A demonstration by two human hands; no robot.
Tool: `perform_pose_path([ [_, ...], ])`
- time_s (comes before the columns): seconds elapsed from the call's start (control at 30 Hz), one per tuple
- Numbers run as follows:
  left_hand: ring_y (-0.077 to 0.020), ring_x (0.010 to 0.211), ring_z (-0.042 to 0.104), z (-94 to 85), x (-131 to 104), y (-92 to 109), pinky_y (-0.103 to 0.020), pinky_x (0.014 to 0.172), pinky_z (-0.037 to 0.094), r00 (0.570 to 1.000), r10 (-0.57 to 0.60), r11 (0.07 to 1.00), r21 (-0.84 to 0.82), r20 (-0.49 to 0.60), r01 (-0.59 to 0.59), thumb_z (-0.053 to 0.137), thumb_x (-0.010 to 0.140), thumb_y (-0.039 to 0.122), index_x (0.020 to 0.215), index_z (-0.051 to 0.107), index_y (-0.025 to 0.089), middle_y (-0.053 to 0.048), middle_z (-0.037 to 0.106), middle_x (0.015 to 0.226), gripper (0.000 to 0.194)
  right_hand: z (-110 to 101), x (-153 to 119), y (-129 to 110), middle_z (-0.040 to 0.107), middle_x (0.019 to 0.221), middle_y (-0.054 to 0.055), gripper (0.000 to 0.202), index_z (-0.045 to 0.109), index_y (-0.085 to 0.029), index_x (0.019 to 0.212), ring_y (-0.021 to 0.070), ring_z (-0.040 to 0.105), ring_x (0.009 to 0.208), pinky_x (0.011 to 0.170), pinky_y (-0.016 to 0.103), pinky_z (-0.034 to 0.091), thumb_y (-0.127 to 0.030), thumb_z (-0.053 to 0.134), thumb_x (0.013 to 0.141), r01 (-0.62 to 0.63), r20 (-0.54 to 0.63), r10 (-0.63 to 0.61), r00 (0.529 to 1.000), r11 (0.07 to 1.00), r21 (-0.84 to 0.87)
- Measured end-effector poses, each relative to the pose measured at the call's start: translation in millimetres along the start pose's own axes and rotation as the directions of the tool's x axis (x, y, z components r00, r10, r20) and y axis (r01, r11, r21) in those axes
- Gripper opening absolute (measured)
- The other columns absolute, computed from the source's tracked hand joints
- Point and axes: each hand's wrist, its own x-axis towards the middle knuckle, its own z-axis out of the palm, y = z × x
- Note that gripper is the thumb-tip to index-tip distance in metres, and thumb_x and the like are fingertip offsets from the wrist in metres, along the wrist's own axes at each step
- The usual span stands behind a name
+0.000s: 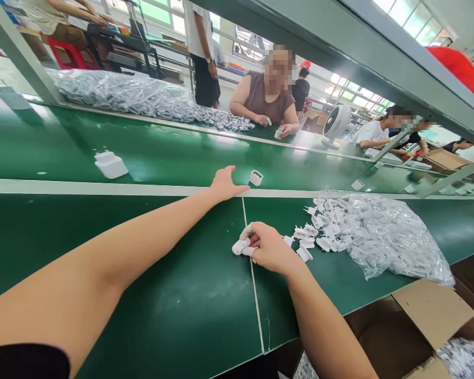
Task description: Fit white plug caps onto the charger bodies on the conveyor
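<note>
My left hand [224, 185] reaches over the pale strip at the belt's edge, thumb and fingers spread, holding nothing. Just right of its thumb, a white hollow housing [256, 178] rests on the green belt [174, 152]. Above the green table [189, 295], my right hand [263, 245] pinches a small white plastic part [240, 247] between thumb and fingers. Several loose white plug parts [307, 236] lie to the right of that hand, beside a clear plastic bag [395, 237] full of similar pieces.
A white adapter [111, 164] sits on the belt at left; more housings [357, 185] are at right. Across the belt, a person [270, 100] handles white parts beside a large bagged pile [130, 95]. An open cardboard box [434, 310] stands at lower right. A metal beam [339, 52] crosses overhead.
</note>
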Motion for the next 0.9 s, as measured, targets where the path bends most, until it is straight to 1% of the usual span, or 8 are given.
perform_pose_path([
  [0.13, -0.0397, 0.148, 0.061, 51.7, 25, 26, -0.066, 0.125, 0.048, 0.992, -0.075, 0.992, -0.091, 0.099, 0.084, 0.083, 0.104, 0.041, 0.148, 0.069, 0.017, -0.017, 0.065, 0.158, 0.052, 2, 3, 3, 0.073, 0.103, 0.002, 0.044, 0.081, -0.022, 0.106, 0.0157, 0.069, 0.089, 0.088, 0.033, 0.059, 0.011, 0.071, 0.078, 0.054, 0.072, -0.050, 0.996, 0.997, -0.060],
  [0.2, -0.0380, 0.143, 0.065, 62.8, 29, 36, -0.066, 0.123, 0.051, 0.985, -0.128, 0.979, -0.144, 0.112, 0.144, 0.083, 0.105, 0.039, 0.144, 0.071, 0.018, -0.016, 0.068, 0.154, 0.046, 4, 6, 4, 0.070, 0.103, 0.002, 0.043, 0.084, -0.022, 0.100, 0.0150, 0.066, 0.087, 0.084, 0.032, 0.058, 0.010, 0.075, 0.074, 0.046, 0.038, -0.044, 0.998, 0.998, -0.050],
  [0.27, -0.0368, 0.140, 0.066, 62.6, 24, 42, -0.064, 0.121, 0.053, 0.978, -0.170, 0.956, -0.220, 0.117, 0.192, 0.082, 0.106, 0.036, 0.142, 0.072, 0.017, -0.015, 0.069, 0.151, 0.042, 5, 10, 5, 0.069, 0.107, 0.002, 0.035, 0.085, -0.021, 0.095, 0.0142, 0.066, 0.086, 0.081, 0.030, 0.059, 0.004, 0.085, 0.071, -0.026, -0.029, 0.029, 0.999, 0.994, 0.109],
  [0.37, -0.0339, 0.137, 0.070, 39.7, 0, 47, -0.058, 0.119, 0.058, 0.966, -0.209, 0.890, -0.379, 0.152, 0.253, 0.074, 0.108, 0.030, 0.143, 0.069, 0.016, -0.016, 0.071, 0.148, 0.038, 2, 13, 5, 0.076, 0.105, 0.003, 0.031, 0.086, -0.021, 0.095, 0.0157, 0.070, 0.090, 0.084, 0.030, 0.061, -0.015, 0.098, 0.067, -0.088, -0.058, 0.131, 0.990, 0.873, 0.480],
  [0.5, -0.0328, 0.121, 0.080, -26.6, -65, 41, -0.050, 0.108, 0.067, 0.910, -0.264, 0.742, -0.536, 0.318, 0.403, 0.049, 0.104, 0.031, 0.123, 0.076, 0.014, -0.018, 0.082, 0.120, 0.037, -2, 12, -1, 0.083, 0.099, 0.003, 0.036, 0.086, -0.023, 0.097, 0.0173, 0.074, 0.089, 0.082, 0.032, 0.062, -0.032, 0.100, 0.065, -0.072, -0.010, 0.112, 0.994, 0.702, 0.708],
  [0.67, -0.0389, 0.094, 0.081, -104.7, -168, 22, -0.051, 0.079, 0.072, 0.816, -0.360, 0.687, -0.463, 0.452, 0.560, 0.091, 0.074, 0.048, 0.109, 0.085, 0.029, -0.016, 0.085, 0.103, 0.041, 6, 4, -14, 0.083, 0.096, 0.004, 0.033, 0.085, -0.023, 0.085, 0.0165, 0.074, 0.087, 0.079, 0.029, 0.062, -0.036, 0.104, 0.062, -0.126, 0.095, 0.082, 0.992, 0.637, 0.760],
  [0.77, -0.0390, 0.103, 0.082, -118.7, -214, 16, -0.055, 0.093, 0.072, 0.807, -0.293, 0.767, -0.379, 0.512, 0.518, 0.094, 0.074, 0.069, 0.106, 0.085, 0.035, -0.013, 0.087, 0.117, 0.047, 16, -1, -19, 0.082, 0.091, 0.001, 0.035, 0.086, -0.024, 0.083, 0.0139, 0.070, 0.082, 0.072, 0.026, 0.059, -0.038, 0.107, 0.059, -0.094, 0.081, 0.050, 0.995, 0.640, 0.762],
  [0.9, -0.0390, 0.112, 0.082, -110.7, -242, 10, -0.054, 0.100, 0.072, 0.821, -0.276, 0.777, -0.386, 0.500, 0.497, 0.091, 0.076, 0.079, 0.115, 0.083, 0.036, -0.011, 0.086, 0.123, 0.058, 31, -6, -21, 0.083, 0.093, 0.001, 0.045, 0.089, -0.026, 0.097, 0.0154, 0.072, 0.079, 0.072, 0.031, 0.064, -0.043, 0.108, 0.060, -0.025, 0.017, 0.018, 1.000, 0.705, 0.708],
])
